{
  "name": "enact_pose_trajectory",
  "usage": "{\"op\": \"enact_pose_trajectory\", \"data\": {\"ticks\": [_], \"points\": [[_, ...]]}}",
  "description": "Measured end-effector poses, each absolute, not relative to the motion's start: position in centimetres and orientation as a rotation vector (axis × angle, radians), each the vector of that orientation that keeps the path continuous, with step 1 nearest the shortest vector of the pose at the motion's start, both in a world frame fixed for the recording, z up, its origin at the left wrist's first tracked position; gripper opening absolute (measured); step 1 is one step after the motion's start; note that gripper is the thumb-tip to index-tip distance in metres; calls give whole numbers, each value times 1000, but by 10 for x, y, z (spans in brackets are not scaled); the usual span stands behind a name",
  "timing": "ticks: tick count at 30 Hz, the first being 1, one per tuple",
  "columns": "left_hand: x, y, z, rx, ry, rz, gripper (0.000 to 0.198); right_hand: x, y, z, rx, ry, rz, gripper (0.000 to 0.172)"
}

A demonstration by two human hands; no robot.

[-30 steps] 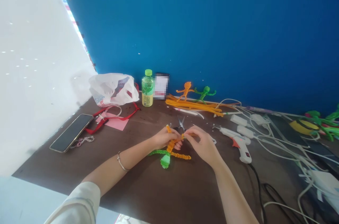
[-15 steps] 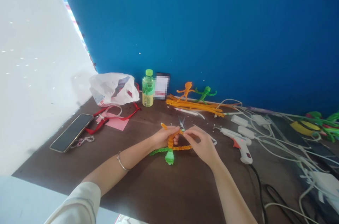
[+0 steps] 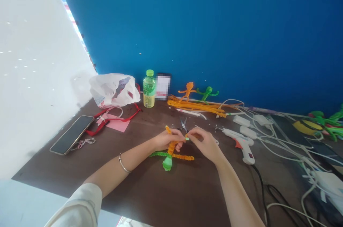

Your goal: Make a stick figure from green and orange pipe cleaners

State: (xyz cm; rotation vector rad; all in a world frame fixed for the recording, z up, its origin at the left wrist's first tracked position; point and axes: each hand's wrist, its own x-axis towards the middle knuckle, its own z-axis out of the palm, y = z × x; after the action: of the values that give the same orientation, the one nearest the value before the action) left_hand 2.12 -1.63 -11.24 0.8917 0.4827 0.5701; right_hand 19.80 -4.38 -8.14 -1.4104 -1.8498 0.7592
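An orange and green pipe-cleaner figure (image 3: 171,148) hangs head down between my hands, its pale green head (image 3: 167,163) nearest me. One arm is green, the other orange. My left hand (image 3: 170,139) is closed around the orange body, and an orange leg sticks up above the fingers. With thumb and forefinger together, my right hand (image 3: 203,143) pinches the end of the other orange leg, where a small pale green bit shows. Just beyond my hands lie scissors (image 3: 183,123), their handles partly hidden.
A white glue gun (image 3: 242,143) with a black cord lies right, beside white chargers (image 3: 248,132) and tangled cables. Orange stems (image 3: 197,107), two small figures and a bottle (image 3: 149,89) are along the wall. A phone (image 3: 71,134) and plastic bag (image 3: 115,89) are left.
The figure's head has swung slightly left and toward me. My right hand has shifted a little right, and the orange arm's tip and the pale green bit now show more clearly.
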Motion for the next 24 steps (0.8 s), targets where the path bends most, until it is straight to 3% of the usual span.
{"op": "enact_pose_trajectory", "data": {"ticks": [11,24], "points": [[30,-17,-119,855,688,590,25,179,-53,-84,-1428,-2018,325,14],[25,-12,-119,608,334,695,13,189,-50,-83,-1342,-1950,474,14]]}}
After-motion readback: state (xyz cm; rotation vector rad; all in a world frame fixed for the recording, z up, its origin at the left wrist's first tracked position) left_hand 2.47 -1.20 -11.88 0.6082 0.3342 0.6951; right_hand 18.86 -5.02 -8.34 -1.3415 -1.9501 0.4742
